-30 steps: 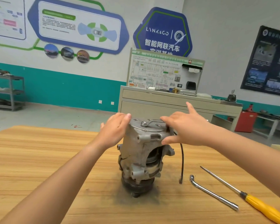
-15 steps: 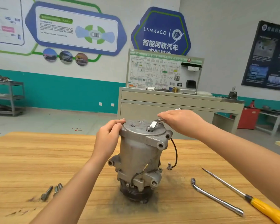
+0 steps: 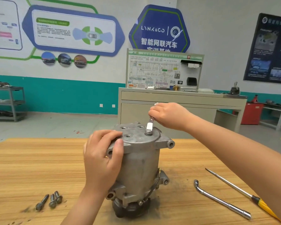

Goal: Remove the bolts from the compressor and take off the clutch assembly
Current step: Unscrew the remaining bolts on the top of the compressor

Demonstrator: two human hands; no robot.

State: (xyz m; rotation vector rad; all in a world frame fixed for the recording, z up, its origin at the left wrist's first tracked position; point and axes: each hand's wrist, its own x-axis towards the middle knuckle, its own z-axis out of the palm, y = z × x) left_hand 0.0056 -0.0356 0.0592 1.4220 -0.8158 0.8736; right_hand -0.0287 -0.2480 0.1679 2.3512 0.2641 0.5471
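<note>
Compressor (image 3: 136, 168) upright, long axis vertical | left hand (image 3: 102, 156) grips top flange | right hand (image 3: 167, 116) grasps wrench (image 3: 149, 126) socketed on far-side bolt | right hand nearer bolt

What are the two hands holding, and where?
The right hand grips the wrench by its handle. The left hand holds the compressor by the rim of its top plate.

Compressor (image 3: 136, 159) upright mid-table (image 3: 31, 159); bolts (image 3: 50, 200) left; L-wrench (image 3: 221, 200), screwdriver (image 3: 234, 187) right.
</note>
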